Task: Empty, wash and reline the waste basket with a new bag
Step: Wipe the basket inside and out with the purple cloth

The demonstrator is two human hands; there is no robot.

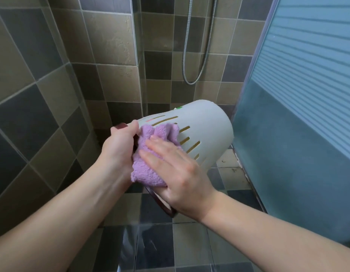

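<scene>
Head view, looking down into a tiled shower corner. Waste basket (199, 130) held up in the air, tipped on its side, closed bottom pointing away toward the frosted glass shower door (297, 114), dark red rim (160, 203) turned toward the body. No bag and no rubbish showing on it, so emptying judged done. Washing or wiping judged under way: purple cloth (148, 156) pressed flat against the slotted white side wall, just beside the rim. Inside of the basket not visible, so no telling whether that part is clean. Relining judged still to come; no new bag anywhere in sight.

Left hand (119, 144) gripping the basket at its rim, thumb over the top edge, fingers hidden behind the cloth and wall. Right hand (170, 169) laid over the cloth with fingers straight and spread, pressing it onto the wall, holding nothing by curling. Both hands thus on the rim end of the basket, left above and to the left, right below and nearer; bottom end free and well apart from either. Basket resting on nothing, hanging above the tiled floor (229, 179) near the door's lower edge. Shower hose (197, 55) looping on the back wall beyond, well apart from the work.
</scene>
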